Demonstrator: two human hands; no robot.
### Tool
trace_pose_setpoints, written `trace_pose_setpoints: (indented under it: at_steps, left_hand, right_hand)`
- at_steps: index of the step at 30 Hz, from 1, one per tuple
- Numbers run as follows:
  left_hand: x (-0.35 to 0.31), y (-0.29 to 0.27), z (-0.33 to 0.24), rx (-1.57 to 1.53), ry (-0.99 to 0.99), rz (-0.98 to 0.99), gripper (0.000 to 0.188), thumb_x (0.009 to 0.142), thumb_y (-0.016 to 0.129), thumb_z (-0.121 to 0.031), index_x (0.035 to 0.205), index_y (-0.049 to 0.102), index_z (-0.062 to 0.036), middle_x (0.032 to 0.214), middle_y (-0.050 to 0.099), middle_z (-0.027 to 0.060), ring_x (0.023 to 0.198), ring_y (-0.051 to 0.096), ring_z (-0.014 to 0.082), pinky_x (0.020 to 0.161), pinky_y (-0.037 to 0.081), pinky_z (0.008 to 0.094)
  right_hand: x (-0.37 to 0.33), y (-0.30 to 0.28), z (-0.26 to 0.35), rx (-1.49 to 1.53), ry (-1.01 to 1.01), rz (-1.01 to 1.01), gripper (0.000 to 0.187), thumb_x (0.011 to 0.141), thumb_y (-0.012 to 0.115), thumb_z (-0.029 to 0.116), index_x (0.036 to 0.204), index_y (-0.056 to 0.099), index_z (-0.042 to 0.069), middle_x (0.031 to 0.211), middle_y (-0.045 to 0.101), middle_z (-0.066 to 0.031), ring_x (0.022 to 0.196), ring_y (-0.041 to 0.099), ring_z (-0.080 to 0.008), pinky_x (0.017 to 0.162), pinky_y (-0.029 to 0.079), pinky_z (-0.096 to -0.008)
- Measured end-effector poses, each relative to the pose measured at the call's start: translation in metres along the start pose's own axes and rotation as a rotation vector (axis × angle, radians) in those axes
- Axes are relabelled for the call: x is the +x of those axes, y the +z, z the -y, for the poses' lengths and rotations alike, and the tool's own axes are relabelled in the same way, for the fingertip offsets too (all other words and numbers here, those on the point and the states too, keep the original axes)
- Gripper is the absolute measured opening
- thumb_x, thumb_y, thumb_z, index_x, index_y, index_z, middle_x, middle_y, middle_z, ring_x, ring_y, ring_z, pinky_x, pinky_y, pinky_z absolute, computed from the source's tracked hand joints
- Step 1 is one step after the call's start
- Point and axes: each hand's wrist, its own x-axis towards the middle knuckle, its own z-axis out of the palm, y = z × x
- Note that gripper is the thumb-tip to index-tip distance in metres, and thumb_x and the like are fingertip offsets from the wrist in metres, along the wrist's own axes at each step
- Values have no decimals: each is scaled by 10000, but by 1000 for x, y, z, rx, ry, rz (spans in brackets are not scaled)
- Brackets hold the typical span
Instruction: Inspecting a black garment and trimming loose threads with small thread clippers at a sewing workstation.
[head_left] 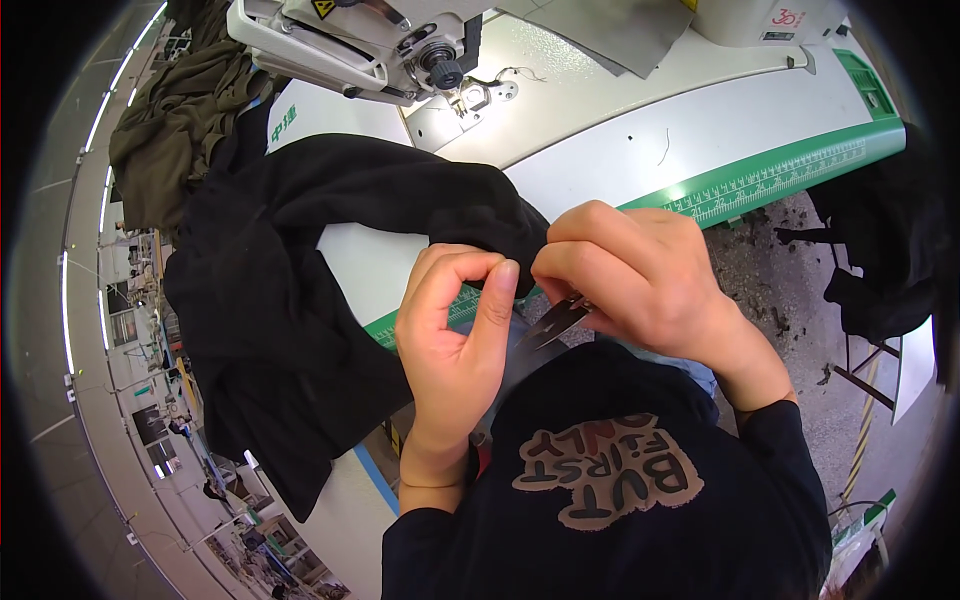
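Note:
A black garment (280, 310) is draped over the front of a white sewing table, one long sleeve-like part looping across to my hands. My left hand (450, 340) is closed, thumb and forefinger pinching the edge of this part. Close beside it, my right hand (640, 275) has its fingers curled around small metal thread snips (556, 320). The snips' blades point down and to the left, under the fabric's end. The right fingertips are at the fabric too, but whether they also grip it is hidden.
A white sewing machine (350, 45) stands at the back, its needle area lit. The table's front edge (790, 170) is green with a ruler scale. Brown-olive garments (175, 130) are heaped at the left. Dark cloth (885, 240) hangs at the right, above a floor with scraps (790, 310).

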Motion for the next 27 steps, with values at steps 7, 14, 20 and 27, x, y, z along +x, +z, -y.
trace_pose_setpoints:
  at_steps: [7,14,20,27]
  left_hand:
    - [0,0,0,9,3,-11,85,867,675,4,853,596,34,849,604,80,791,557,174,756,450,259]
    - [-1,3,2,50,16,0,79,871,668,6,855,596,33,855,603,81,792,557,177,757,450,258]
    - [2,4,5,-20,0,-19,82,882,663,-2,865,592,36,854,596,77,783,551,158,737,448,245]
    - [10,8,13,-174,-118,-29,93,919,653,-46,892,600,25,861,594,37,767,533,83,674,452,198]
  right_hand:
    - [-3,6,-6,249,77,-83,293,638,720,27,919,636,44,836,614,-53,602,604,-189,507,466,-276]
    - [-4,12,3,-53,5,-102,316,630,711,26,934,627,46,859,624,-51,627,610,-170,518,468,-273]
    - [-4,18,2,-160,12,-136,334,615,707,28,932,607,51,869,606,-37,605,591,-167,517,463,-283]
    - [-5,26,-3,373,271,8,195,775,663,-17,939,578,44,818,557,-73,591,550,-186,534,435,-281]
